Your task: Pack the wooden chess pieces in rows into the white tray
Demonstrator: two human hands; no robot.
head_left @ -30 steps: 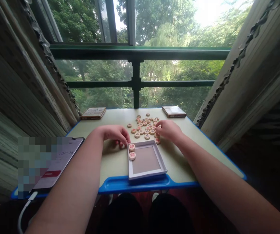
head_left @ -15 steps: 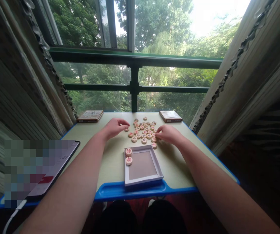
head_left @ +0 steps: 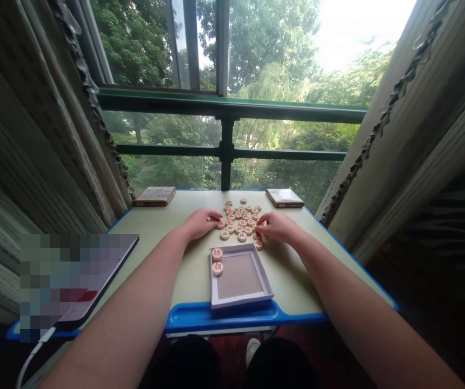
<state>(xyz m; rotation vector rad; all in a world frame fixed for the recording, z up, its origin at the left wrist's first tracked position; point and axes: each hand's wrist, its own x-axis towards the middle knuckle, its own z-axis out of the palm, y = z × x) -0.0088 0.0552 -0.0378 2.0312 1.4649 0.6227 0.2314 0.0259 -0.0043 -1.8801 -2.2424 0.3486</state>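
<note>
Round wooden xiangqi pieces (head_left: 238, 215) with red and dark characters lie face up in a loose cluster on the table. At the cluster's left edge, my left hand (head_left: 200, 223) has its fingers curled, with the tips at a xiangqi piece (head_left: 220, 225). My right hand (head_left: 279, 226) pinches at the right edge, its fingertips on a piece they partly cover. Just below that hand lies another piece (head_left: 258, 245), beside the box corner. Nearer me is a shallow open box (head_left: 263, 275); two red-marked pieces (head_left: 217, 254) sit in its upper left corner.
Flat boxes stand at the far left (head_left: 155, 196) and far right (head_left: 285, 198) table corners. A tablet-like device (head_left: 111, 275), partly pixelated, lies left with a white cable (head_left: 33, 354). The table's blue edge (head_left: 187, 317) is in front; curtains and a railed window lie beyond.
My left hand has moved right and a little nearer me, up against the cluster. My right hand has shifted slightly left over the pieces. The view has tilted slightly.
</note>
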